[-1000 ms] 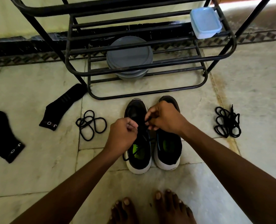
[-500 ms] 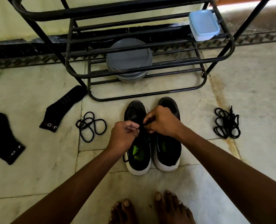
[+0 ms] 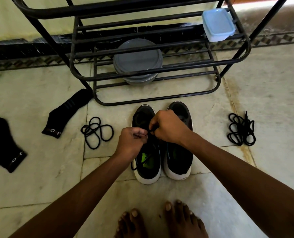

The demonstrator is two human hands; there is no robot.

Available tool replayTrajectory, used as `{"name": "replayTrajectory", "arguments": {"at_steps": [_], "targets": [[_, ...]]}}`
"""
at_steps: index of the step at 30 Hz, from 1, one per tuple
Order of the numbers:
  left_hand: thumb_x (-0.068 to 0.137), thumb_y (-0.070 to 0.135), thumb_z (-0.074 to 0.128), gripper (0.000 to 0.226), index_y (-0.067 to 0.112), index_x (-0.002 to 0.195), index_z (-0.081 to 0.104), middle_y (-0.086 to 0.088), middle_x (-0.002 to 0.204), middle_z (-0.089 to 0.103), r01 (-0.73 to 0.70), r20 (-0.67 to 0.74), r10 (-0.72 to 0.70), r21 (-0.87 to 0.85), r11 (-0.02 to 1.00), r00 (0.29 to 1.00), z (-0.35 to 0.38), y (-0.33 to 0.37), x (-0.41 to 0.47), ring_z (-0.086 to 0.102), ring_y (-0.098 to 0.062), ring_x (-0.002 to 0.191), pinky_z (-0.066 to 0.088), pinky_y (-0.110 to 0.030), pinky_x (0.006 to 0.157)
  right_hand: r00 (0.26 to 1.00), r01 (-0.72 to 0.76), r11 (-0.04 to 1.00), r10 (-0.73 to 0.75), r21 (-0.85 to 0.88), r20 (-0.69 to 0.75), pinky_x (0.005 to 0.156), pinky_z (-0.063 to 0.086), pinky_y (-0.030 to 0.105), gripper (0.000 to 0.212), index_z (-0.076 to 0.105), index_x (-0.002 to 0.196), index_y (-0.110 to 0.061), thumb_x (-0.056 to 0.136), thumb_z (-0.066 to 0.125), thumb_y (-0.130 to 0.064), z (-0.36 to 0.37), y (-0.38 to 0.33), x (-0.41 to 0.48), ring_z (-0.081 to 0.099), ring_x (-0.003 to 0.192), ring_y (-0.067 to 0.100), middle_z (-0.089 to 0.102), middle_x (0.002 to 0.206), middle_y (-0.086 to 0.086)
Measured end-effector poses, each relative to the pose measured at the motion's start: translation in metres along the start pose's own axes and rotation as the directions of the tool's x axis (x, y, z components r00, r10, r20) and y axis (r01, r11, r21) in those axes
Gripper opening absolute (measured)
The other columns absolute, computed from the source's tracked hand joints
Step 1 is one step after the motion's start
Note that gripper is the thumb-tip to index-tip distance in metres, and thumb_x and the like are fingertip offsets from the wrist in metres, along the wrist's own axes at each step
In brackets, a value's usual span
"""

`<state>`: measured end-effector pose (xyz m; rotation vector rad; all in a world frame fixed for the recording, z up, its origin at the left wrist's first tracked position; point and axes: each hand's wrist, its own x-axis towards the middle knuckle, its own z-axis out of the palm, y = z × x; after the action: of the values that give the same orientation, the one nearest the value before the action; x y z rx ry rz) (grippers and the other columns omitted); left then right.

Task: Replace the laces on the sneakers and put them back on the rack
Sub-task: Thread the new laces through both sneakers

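Head view: hands pinch lace over sneaker

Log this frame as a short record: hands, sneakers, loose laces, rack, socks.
hands: left hand and right hand both pinch the black lace over the left sneaker
sneakers: right sneaker beside it, both on the floor before the rack
loose laces: left bundle, right bundle
rack: grey round container, blue box
socks: black sock near the rack, second sock far left

Bare forearms, bare feet
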<state>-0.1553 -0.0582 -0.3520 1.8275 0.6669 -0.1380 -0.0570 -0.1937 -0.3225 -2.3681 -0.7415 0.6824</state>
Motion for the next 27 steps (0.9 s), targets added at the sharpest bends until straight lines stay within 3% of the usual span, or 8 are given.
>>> {"name": "replayTrajectory", "arguments": {"at_steps": [6, 10, 14, 17, 22, 25, 27], "targets": [[0.086, -0.011, 0.069, 0.027, 0.016, 0.089, 0.074, 0.002, 0.076, 0.069, -0.031, 0.008, 0.031, 0.002, 1.000, 0.999, -0.0001, -0.0024, 0.0008, 0.063, 0.008, 0.063, 0.052, -0.011, 0.065, 0.999, -0.023, 0.998, 0.026, 0.056, -0.048, 0.082, 0.060, 0.034, 0.014, 0.079, 0.093, -0.014, 0.081, 0.079, -0.007, 0.0030, 0.0030, -0.0027, 0.067, 0.076, 0.014, 0.076, 0.093, 0.004], [0.086, -0.010, 0.069, 0.027, 0.016, 0.089, 0.075, 0.003, 0.077, 0.069, -0.032, -0.003, 0.032, 0.014, 0.999, 0.999, -0.0003, -0.0044, 0.0013, 0.063, 0.006, 0.065, 0.051, -0.012, 0.066, 0.998, -0.017, 0.998, 0.020, 0.054, -0.057, 0.081, 0.060, 0.034, 0.015, 0.080, 0.093, -0.015, 0.079, 0.082, -0.009, 0.0071, 0.0038, -0.0019, 0.072, 0.081, 0.015, 0.077, 0.091, 0.004], [0.087, -0.008, 0.069, 0.022, 0.011, 0.095, 0.078, 0.000, 0.081, 0.072, -0.049, 0.001, 0.049, 0.031, 0.998, 0.999, 0.0007, -0.0079, 0.0030, 0.065, -0.006, 0.074, 0.051, -0.019, 0.070, 0.996, -0.072, 0.991, 0.077, 0.109, -0.038, 0.061, 0.058, 0.024, 0.015, 0.074, 0.084, -0.018, 0.078, 0.087, -0.016, 0.0027, 0.0047, -0.0001, 0.069, 0.053, 0.008, 0.072, 0.073, 0.000], [0.087, -0.007, 0.068, 0.023, 0.011, 0.096, 0.078, 0.001, 0.080, 0.071, -0.062, 0.010, 0.062, 0.039, 0.997, 0.998, 0.0016, -0.0082, 0.0031, 0.064, -0.003, 0.072, 0.051, -0.017, 0.068, 0.993, -0.112, 0.982, 0.114, 0.149, -0.004, 0.052, 0.054, 0.020, 0.019, 0.069, 0.074, -0.018, 0.080, 0.087, -0.016, 0.0018, 0.0046, 0.0019, 0.070, 0.051, 0.009, 0.070, 0.069, -0.001], [0.088, -0.008, 0.068, 0.031, 0.021, 0.089, 0.075, 0.002, 0.077, 0.070, -0.065, -0.010, 0.065, 0.007, 0.998, 0.998, 0.0034, -0.0076, 0.0021, 0.062, 0.004, 0.065, 0.049, -0.012, 0.062, 0.994, -0.100, 0.982, 0.105, 0.159, -0.028, 0.058, 0.043, 0.013, 0.021, 0.073, 0.067, -0.016, 0.068, 0.094, -0.022, 0.0035, 0.0056, 0.0017, 0.062, 0.062, 0.001, 0.070, 0.068, -0.005], [0.091, -0.005, 0.066, 0.031, 0.024, 0.087, 0.073, 0.000, 0.078, 0.069, -0.065, -0.014, 0.065, 0.012, 0.998, 0.998, 0.0056, -0.0066, -0.0002, 0.062, -0.003, 0.069, 0.050, -0.015, 0.063, 0.993, -0.089, 0.980, 0.100, 0.181, -0.054, 0.061, 0.051, 0.019, 0.018, 0.078, 0.073, -0.012, 0.070, 0.093, -0.022, 0.0063, 0.0054, -0.0014, 0.065, 0.065, 0.003, 0.072, 0.070, -0.002], [0.092, -0.002, 0.066, 0.026, 0.023, 0.085, 0.072, -0.002, 0.078, 0.069, -0.065, 0.003, 0.065, 0.006, 0.998, 0.998, 0.0046, -0.0085, 0.0015, 0.062, -0.010, 0.072, 0.051, -0.025, 0.067, 0.992, -0.086, 0.980, 0.100, 0.177, -0.072, 0.069, 0.055, 0.025, 0.019, 0.081, 0.083, -0.012, 0.074, 0.090, -0.027, 0.0062, 0.0030, -0.0056, 0.068, 0.072, 0.007, 0.076, 0.078, 0.001]]}}
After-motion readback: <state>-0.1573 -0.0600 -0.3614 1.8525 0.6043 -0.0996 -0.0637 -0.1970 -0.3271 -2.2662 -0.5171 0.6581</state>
